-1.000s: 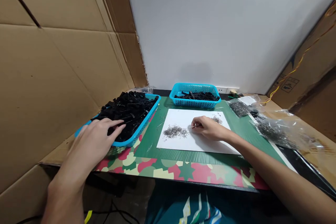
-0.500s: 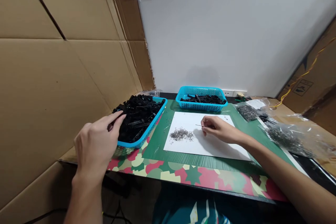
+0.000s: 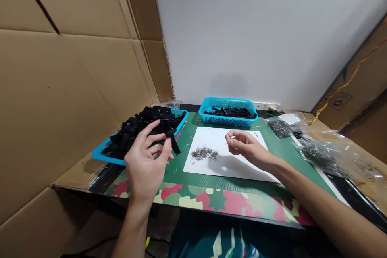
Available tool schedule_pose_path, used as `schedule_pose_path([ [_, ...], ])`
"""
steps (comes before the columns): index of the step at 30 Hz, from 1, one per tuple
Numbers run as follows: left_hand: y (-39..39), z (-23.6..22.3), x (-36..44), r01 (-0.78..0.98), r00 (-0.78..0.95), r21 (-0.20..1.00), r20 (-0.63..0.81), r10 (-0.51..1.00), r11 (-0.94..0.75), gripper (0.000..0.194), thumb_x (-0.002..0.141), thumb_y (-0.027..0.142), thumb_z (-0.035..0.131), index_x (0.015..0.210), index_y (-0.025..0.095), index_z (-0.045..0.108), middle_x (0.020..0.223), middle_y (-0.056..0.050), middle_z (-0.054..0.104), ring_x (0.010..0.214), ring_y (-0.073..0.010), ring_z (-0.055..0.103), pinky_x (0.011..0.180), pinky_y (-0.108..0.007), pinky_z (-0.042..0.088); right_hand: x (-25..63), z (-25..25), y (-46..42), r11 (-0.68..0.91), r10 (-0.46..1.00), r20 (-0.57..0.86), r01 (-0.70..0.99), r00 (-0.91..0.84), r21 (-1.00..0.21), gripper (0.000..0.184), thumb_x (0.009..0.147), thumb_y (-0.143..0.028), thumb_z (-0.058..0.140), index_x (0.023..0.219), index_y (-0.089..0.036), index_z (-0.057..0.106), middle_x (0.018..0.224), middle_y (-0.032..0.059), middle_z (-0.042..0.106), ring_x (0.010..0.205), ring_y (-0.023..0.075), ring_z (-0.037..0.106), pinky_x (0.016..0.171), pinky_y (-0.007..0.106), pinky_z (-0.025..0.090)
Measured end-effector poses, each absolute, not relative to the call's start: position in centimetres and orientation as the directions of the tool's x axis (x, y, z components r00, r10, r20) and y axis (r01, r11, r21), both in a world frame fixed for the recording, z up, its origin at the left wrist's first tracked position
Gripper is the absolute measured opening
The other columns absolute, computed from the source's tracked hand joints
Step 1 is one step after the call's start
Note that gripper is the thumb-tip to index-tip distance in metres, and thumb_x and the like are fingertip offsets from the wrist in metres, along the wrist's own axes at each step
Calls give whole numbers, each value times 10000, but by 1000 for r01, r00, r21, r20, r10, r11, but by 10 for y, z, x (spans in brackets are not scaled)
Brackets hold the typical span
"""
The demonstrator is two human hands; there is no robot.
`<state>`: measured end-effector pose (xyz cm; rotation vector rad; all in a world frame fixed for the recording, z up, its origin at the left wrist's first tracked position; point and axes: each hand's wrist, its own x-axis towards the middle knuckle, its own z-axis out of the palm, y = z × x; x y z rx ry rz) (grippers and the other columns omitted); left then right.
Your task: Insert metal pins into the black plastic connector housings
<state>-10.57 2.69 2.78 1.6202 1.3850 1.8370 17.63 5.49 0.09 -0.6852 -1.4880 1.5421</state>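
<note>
My left hand [image 3: 148, 159] is raised at the right side of a blue basket heaped with black strips [image 3: 133, 129]. Its thumb and fingers pinch one short black strip [image 3: 174, 144], whose end hangs down to the right. Over the white sheet [image 3: 196, 169] is my right hand [image 3: 242, 145], thumb and fingertips pressed together. What they hold is too small to make out. Left of the right hand, a loose pile of tiny wire-like metal pieces [image 3: 204, 153] lies on the sheet.
A second blue basket [image 3: 228, 120] with black strips stands at the back against the wall. Clear bags of small metal pieces [image 3: 279, 128] lie to the right. Cardboard panels [image 3: 84, 72] rise on the left. A patterned cover [image 3: 211, 199] runs along the table's front edge.
My left hand has come out of the left basket with a black strip and moved right. My right hand stays over the sheet; the thin metal rod seen in it earlier no longer shows clearly.
</note>
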Motion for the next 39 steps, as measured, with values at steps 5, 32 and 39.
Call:
schedule_pose_path([
  [5,22,17,-79,237,-185,869,480,857,-435,443,954,357,691,1381,241,698,956,-21,686,528,-75,613,485,-211,510,169,-2,54,33,833,216,-343,-510,-939,284,924,-406,781,886,-202,587,764,-36,426,675,126,339,637,296,232],
  [32,-13,-15,-31,477,296,802,237,925,-359,179,809,193,752,953,232,654,936,6,699,811,-169,644,754,-276,505,194,-6,58,126,978,151,-169,-145,-977,190,757,-338,841,768,-181,736,770,4,643,688,135,427,670,312,298],
  [39,-11,-14,-31,461,167,812,316,934,-358,232,808,278,821,998,232,695,775,29,653,685,-160,601,653,-265,504,195,-8,57,121,979,140,-131,-148,-984,207,754,-345,854,780,-173,743,781,10,666,700,133,479,674,295,329],
])
